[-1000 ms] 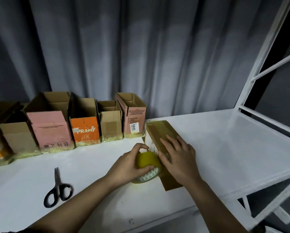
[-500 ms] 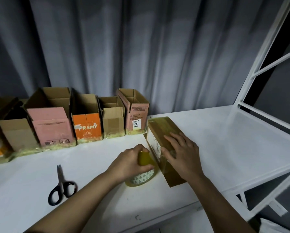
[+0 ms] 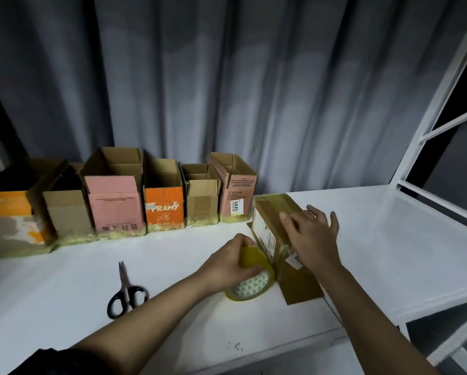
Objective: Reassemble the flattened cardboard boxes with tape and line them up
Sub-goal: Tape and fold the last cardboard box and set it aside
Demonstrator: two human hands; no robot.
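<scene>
A brown cardboard box [image 3: 269,212] lies on its side on the white table [image 3: 64,288], its upper face shiny with clear tape and a white label on its left side. My right hand [image 3: 312,236] presses flat on top of it, fingers straight and spread. My left hand [image 3: 231,262] grips a yellowish roll of clear tape [image 3: 250,280] that sits on the table against the box's left side. Several reassembled boxes [image 3: 163,196] stand open-topped in a row along the back edge.
Black-handled scissors [image 3: 125,290] lie on the table to the left of my arms. A grey curtain [image 3: 227,90] hangs behind the row. A white metal frame [image 3: 427,117] rises at the table's right end.
My left hand has brought the tape roll down from the box's side onto the table. My right hand slid farther along the top of the box, fingers spreading.
</scene>
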